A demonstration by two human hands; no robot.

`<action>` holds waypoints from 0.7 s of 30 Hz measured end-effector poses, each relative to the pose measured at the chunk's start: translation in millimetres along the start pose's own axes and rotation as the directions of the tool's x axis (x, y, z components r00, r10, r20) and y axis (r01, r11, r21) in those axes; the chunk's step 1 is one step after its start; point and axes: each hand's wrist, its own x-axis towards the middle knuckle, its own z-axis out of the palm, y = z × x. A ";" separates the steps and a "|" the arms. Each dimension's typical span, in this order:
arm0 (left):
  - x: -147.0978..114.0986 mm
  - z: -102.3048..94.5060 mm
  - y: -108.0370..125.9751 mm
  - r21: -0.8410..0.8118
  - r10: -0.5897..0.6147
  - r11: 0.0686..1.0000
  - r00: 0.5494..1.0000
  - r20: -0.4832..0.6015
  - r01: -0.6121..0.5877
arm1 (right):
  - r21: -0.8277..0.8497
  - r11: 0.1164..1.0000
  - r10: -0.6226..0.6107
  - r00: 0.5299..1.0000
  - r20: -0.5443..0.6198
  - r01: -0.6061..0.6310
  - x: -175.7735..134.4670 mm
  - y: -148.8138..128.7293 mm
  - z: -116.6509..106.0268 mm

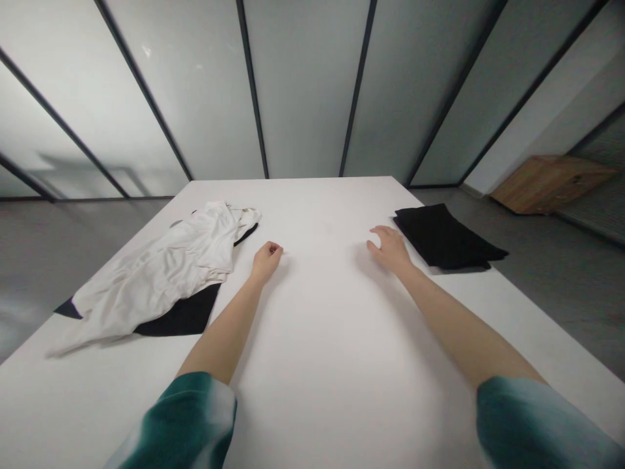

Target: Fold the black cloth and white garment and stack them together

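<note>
My left hand (267, 259) hovers over the white table (312, 365) with its fingers curled in, and nothing shows in it. It is nearest to a rumpled heap of white cloth (170, 270), apart from it. Under that heap a black cloth (188, 314) sticks out at the front edge. My right hand (389, 249) is held above the table, thumb and fingers apart, holding nothing. Just to its right lies a folded black cloth (442, 236), stacked in layers near the table's right edge.
Frosted glass panels (307, 85) with dark frames stand behind the table. A wooden cabinet (549, 185) is on the grey floor (581, 280) at the far right.
</note>
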 end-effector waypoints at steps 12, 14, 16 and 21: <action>-6.6 4.2 -1.1 0.443 0.287 0.829 0.940 0.185 -0.341 | 0.109 0.991 -0.112 0.946 0.305 0.083 -19.3 -19.6 35.7; -6.5 4.4 -2.7 0.446 0.295 0.821 0.933 0.205 -0.357 | 0.119 0.990 -0.106 0.946 0.305 0.073 -19.2 -18.4 36.5; -5.7 4.0 -4.3 0.443 0.296 0.821 0.932 0.209 -0.360 | 0.130 0.989 -0.100 0.948 0.301 0.063 -19.5 -18.9 37.0; -4.0 4.2 -6.7 0.434 0.297 0.825 0.932 0.209 -0.361 | 0.160 0.986 -0.092 0.951 0.294 0.046 -20.6 -19.8 36.6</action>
